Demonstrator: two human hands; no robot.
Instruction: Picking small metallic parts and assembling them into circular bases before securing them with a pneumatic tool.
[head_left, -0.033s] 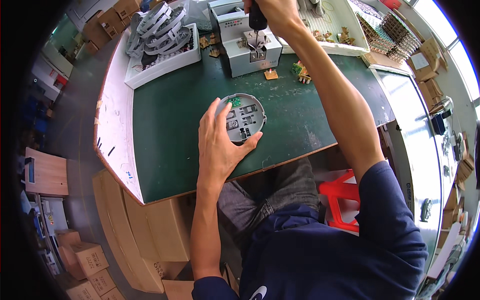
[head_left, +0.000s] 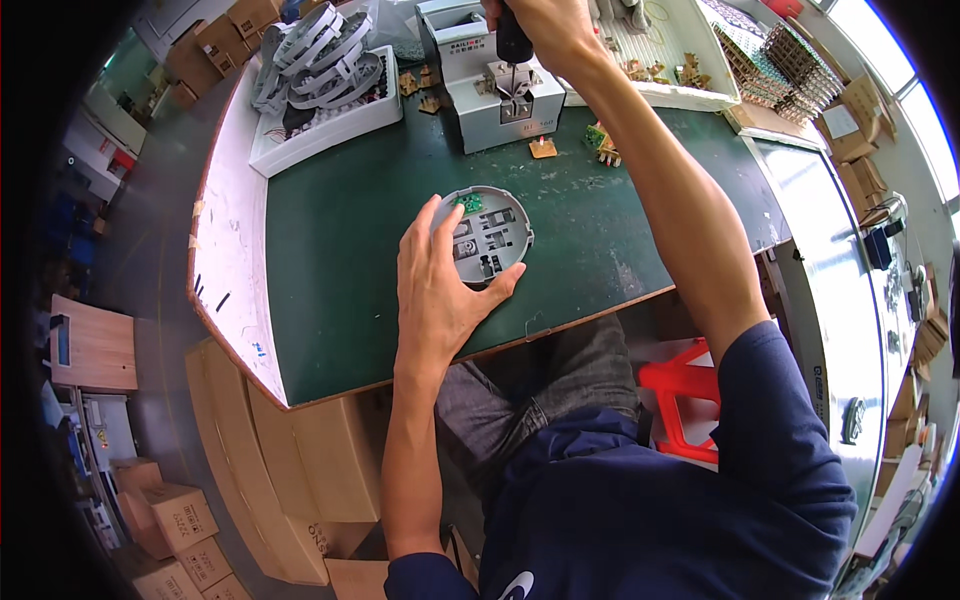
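My left hand [head_left: 435, 280] is curled round the left and near edge of a round grey plastic housing [head_left: 512, 232], which lies on the green table. A small green circuit board [head_left: 469, 203] sits inside the housing at its far left, close to my fingertips. At the upper edge my right hand [head_left: 556, 35] grips a black-handled screwdriver [head_left: 514, 42], partly cut off by the picture. The screwdriver points down, with its bit at the front mechanism of a grey box-shaped screw feeder [head_left: 482, 128]. Whether the bit touches a screw is too small to tell.
A white foam tray [head_left: 330, 145] of grey ring-shaped parts stands at the far left. Small tan circuit boards [head_left: 542, 148] lie around the feeder. Another pale tray [head_left: 690, 98] is at the far right. A white board [head_left: 232, 270] edges the green tabletop [head_left: 330, 300] on the left.
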